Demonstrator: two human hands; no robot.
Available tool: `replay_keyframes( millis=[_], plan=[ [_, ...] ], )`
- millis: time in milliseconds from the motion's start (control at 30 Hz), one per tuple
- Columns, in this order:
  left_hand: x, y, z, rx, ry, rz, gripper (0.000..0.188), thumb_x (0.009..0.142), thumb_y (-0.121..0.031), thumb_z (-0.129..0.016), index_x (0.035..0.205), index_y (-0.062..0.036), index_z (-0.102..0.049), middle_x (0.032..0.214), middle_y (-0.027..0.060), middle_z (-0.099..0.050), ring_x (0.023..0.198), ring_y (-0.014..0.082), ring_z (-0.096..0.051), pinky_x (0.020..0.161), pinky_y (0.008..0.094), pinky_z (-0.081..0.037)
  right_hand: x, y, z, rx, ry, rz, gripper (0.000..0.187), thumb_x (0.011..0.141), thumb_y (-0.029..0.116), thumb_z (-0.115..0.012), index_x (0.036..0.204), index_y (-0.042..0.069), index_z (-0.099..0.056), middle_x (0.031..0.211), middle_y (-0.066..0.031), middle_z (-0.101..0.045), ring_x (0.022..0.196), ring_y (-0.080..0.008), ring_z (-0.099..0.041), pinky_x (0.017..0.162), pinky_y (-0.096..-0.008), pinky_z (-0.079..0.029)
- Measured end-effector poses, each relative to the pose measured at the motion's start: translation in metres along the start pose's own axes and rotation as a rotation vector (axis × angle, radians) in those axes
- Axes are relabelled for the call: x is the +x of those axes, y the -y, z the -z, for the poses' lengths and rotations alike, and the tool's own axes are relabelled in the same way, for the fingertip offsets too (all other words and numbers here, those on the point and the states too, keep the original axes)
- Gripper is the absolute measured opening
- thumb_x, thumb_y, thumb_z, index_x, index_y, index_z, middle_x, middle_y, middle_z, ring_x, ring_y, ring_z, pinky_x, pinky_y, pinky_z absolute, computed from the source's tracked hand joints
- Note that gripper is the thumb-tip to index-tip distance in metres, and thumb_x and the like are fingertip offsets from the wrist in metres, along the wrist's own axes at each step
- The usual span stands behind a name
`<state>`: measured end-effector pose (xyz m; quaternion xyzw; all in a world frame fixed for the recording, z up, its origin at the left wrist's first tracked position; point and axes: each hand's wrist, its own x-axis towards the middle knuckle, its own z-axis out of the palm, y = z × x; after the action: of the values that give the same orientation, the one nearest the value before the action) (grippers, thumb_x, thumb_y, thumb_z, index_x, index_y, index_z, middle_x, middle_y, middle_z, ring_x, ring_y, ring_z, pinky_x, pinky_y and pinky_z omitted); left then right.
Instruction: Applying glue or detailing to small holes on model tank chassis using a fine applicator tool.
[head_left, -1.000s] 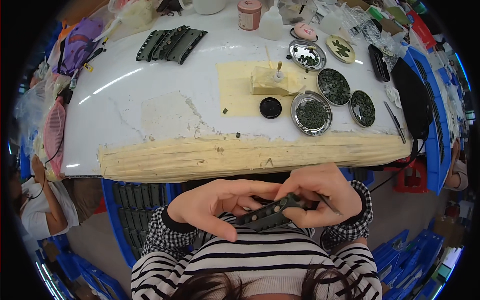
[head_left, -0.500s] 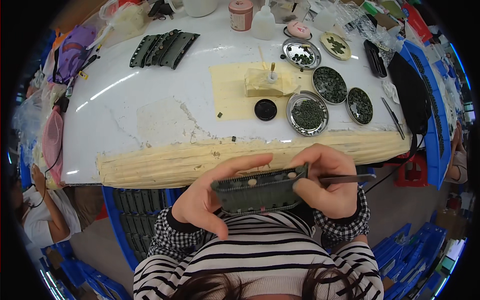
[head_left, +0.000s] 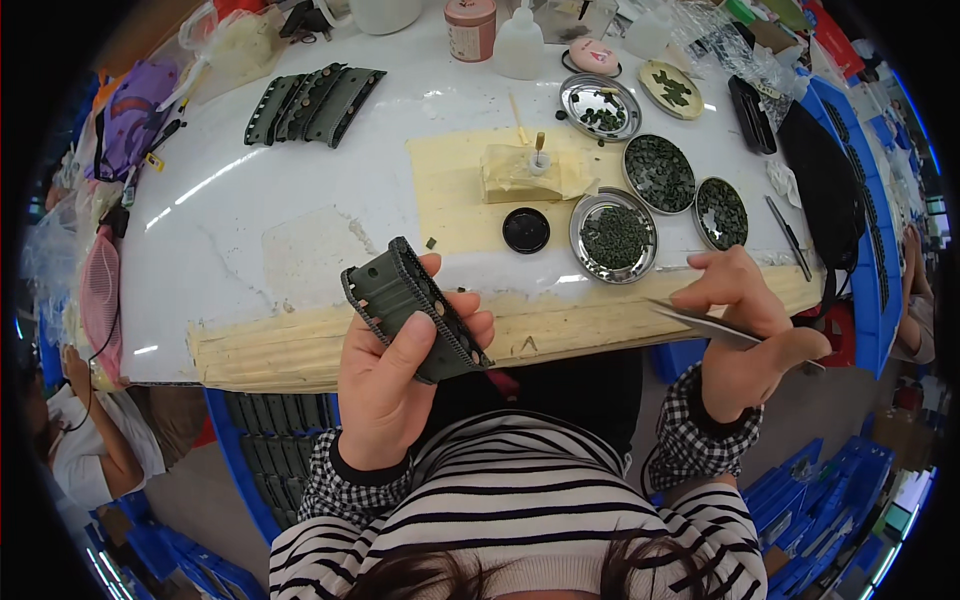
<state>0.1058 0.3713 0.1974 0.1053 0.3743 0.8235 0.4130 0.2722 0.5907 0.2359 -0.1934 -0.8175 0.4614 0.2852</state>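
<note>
My left hand (head_left: 378, 405) grips a dark green, curved plastic housing (head_left: 392, 292) with toothed edges, tilted over the table's front edge. The thumb lies across its face, and the fingers wrap round behind. In my right hand (head_left: 745, 350) is a pair of metal tweezers (head_left: 712, 326), held between thumb and fingers with the tips toward the left. Whether the tips hold anything is too small to tell. Beyond that hand stand round metal dishes of small dark green pieces: one dish (head_left: 576, 262), a second (head_left: 690, 200) and a third (head_left: 742, 243).
A taped block (head_left: 505, 185) with a small bottle and stick stands mid-table beside a black round cap (head_left: 526, 230). Similar green housings (head_left: 330, 110) lie at the far left. A blue crate (head_left: 225, 430) of housings sits below the table. Another pair of tweezers (head_left: 788, 235) lies at right.
My hands have moved apart. The left has turned the housing steeply and carried it left. My right hand has left the housing and moved right toward the dishes, the tweezers now pointing left.
</note>
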Motion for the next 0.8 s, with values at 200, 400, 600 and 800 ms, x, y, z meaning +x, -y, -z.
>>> replay_keyframes(
  millis=[200, 400, 600, 800],
  plan=[
    [0.009, 0.0, -0.008, 0.038, -0.047, 0.073, 0.043, 0.097, -0.008, -0.053, 0.136, -0.0005, -0.038, 0.117, 0.0215, -0.061, 0.107, 0.0306, -0.064, 0.095, 0.0459, -0.053, 0.021, -0.01, -0.012, -0.005, 0.015, -0.015, 0.038, 0.097, 0.03, -0.054, 0.104, -0.004, -0.068, 0.087, -0.0107, -0.068, 0.08, -0.0181, -0.065, 0.076, -0.0271, -0.051],
    [0.012, 0.0, -0.014, 0.07, -0.061, 0.06, 0.053, 0.099, -0.007, -0.05, 0.146, -0.0086, -0.025, 0.127, 0.0232, -0.054, 0.109, 0.0303, -0.063, 0.094, 0.0442, -0.055, 0.035, -0.034, -0.03, 0.115, 0.003, -0.063, 0.017, 0.094, 0.008, -0.061, 0.102, -0.004, -0.069, 0.083, -0.0121, -0.069, 0.073, -0.0154, -0.065, 0.067, -0.0253, -0.05],
    [0.013, 0.002, -0.019, 0.141, -0.031, -0.017, 0.05, 0.101, -0.01, -0.045, 0.147, -0.0138, -0.025, 0.138, 0.0221, -0.045, 0.111, 0.0293, -0.062, 0.092, 0.0414, -0.056, 0.046, -0.046, -0.041, -0.087, -0.03, 0.036, 0.02, 0.094, 0.014, -0.061, 0.094, -0.004, -0.07, 0.079, -0.0124, -0.069, 0.067, -0.0182, -0.066, 0.061, -0.0273, -0.05],
    [0.012, 0.007, -0.01, 0.152, 0.037, -0.017, 0.022, 0.103, -0.015, -0.042, 0.121, -0.0023, -0.047, 0.136, 0.0184, -0.045, 0.114, 0.0296, -0.06, 0.095, 0.0433, -0.054, 0.047, -0.048, -0.041, -0.126, -0.017, 0.048, 0.019, 0.094, 0.012, -0.06, 0.093, -0.004, -0.069, 0.081, -0.0127, -0.069, 0.067, -0.0194, -0.066, 0.061, -0.0281, -0.05]
  ],
)
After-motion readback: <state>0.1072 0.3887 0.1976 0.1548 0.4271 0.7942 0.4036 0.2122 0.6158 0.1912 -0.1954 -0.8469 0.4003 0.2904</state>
